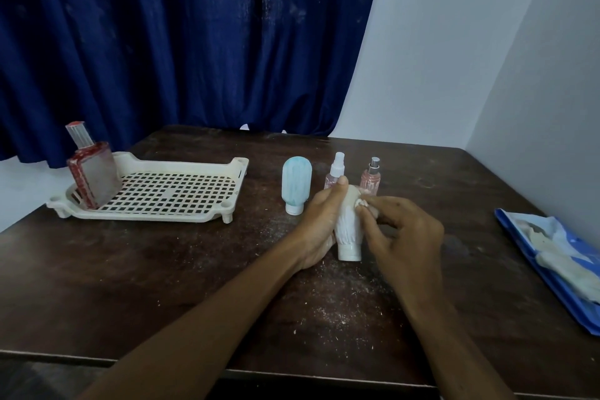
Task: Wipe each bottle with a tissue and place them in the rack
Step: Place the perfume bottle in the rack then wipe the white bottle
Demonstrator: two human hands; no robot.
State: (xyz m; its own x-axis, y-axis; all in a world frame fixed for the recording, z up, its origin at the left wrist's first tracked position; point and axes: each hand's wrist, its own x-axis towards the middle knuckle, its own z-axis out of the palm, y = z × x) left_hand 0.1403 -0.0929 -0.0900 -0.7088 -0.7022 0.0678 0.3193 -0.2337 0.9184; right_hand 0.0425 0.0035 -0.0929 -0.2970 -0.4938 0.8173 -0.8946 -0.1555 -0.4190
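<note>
At the centre of the frame, the white bottle (348,230) stands cap-down on the dark wooden table (156,273). The left hand (319,224) curls round it from the left, thumb up near its rounded top. The right hand (406,232) pinches a small wad of tissue (362,204) against the bottle's upper right side.

Just behind the hands, three more bottles stand in a row: a pale blue bottle (296,183) cap-down, a pink spray bottle (336,172) with a white top, and a pink bottle with a silver top (371,177). The last two are partly hidden by the thumb and the tissue.

At middle left, the cream rack (181,166) sits close to the table's left edge. A red bottle (92,172) leans in its left end, and the rest of its perforated floor shows. A broad strip of tabletop, speckled with white crumbs, separates the rack from the hands and runs down to the near edge at the bottom of the frame.

At the right edge of the frame, a blue tissue pack (558,282) lies well apart from the hands. A blue curtain (162,42) hangs behind the far edge.
</note>
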